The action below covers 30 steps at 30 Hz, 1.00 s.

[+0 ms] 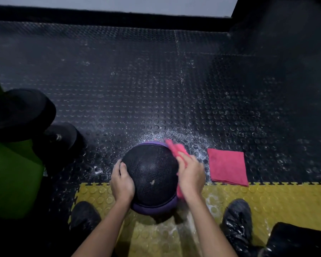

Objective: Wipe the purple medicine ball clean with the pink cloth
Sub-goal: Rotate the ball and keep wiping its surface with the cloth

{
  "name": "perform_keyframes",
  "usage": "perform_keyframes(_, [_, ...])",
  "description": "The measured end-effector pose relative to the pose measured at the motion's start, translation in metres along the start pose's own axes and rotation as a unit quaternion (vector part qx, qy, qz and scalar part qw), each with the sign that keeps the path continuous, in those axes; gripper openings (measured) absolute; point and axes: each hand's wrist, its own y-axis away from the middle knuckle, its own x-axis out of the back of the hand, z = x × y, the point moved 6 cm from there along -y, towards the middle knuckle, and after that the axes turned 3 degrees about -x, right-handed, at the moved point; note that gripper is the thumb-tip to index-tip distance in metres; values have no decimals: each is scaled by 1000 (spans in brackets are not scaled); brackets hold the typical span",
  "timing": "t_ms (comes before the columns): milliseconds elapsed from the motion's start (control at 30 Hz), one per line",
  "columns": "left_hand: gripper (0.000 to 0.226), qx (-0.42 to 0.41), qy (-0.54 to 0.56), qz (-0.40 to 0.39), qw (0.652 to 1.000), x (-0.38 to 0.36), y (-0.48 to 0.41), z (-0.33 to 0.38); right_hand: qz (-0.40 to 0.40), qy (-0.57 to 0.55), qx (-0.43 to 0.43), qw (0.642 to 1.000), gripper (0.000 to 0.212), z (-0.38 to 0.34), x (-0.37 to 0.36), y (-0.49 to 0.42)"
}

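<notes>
We're looking down at a black studded rubber floor [137, 80] that's running out to a pale wall [137, 4] at the far edge. A yellow studded mat strip [276, 195] is crossing the near side, puzzle-cut where it's meeting the black.

The purple medicine ball [150, 175] is sitting right on that seam, between our dark shoes [237, 216]. Its top is showing black and textured, with purple bands at the far and near rims. White specks and splashes are lying all around it, thickest just beyond it on the far right.

Our left hand [121, 182] is cupping the ball's left side, fingers curved round it. Our right hand [191, 175] is gripping the pink cloth [176, 150] with fingers closed over it and pressing it to the ball's right side. The cloth is poking out past the fingertips toward the far side and hanging below the palm, a bit blurred.

A second cloth [228, 166], pink and folded flat, is lying just right of the ball, its near edge reaching the yellow strip.

On the left things are getting tight: black round weights [20, 112] are sitting near the ball, with a green block [11, 179] along the left edge. Something dark and bulky [294, 240] is filling the near right corner; we can't tell what it is. The far side and far right are giving us a wide stretch of floor.
</notes>
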Motion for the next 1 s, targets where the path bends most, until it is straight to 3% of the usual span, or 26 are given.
perform_keyframes(67, [38,-3,-6,-1,1000,-1,1,2,-11,-12,-87,996,27,16,3,-4])
perform_keyframes(100, [38,-5,-12,-1,1000,0,2,2,-1,1,-73,997,27,10,3,3])
perform_keyframes(200, [39,-1,-30,5,1000,2,2,-1,76,7,111,991,24,-37,0,40])
perform_keyframes(300, [39,-8,-42,-5,999,3,1,-1,75,20,236,969,31,-56,-9,52])
perform_keyframes(367, [40,-7,-43,-16,999,2,0,1,58,15,177,982,28,-43,-2,33])
perform_keyframes(467, [41,-36,-92,-27,995,1,0,13,-13,-32,-24,999,23,6,0,-3])
perform_keyframes(500, [42,-59,-123,-30,990,-1,1,22,-27,-54,-42,997,21,12,1,-8])
perform_keyframes(633, [50,-83,-223,-95,967,-30,13,53,3,-74,86,994,26,-21,4,21])
perform_keyframes(733, [52,-83,-257,-82,959,-31,17,54,37,-51,122,991,30,-30,2,38])
perform_keyframes(800, [50,-88,-259,-72,959,-23,14,49,10,-24,105,994,22,-31,-3,19])
perform_keyframes(933, [50,-77,-248,-78,963,-20,13,49,-84,-24,-15,996,17,-46,-18,-30])
perform_keyframes(1000, [50,-66,-248,-79,963,-22,11,52,-93,11,-9,996,18,-57,-17,-34])
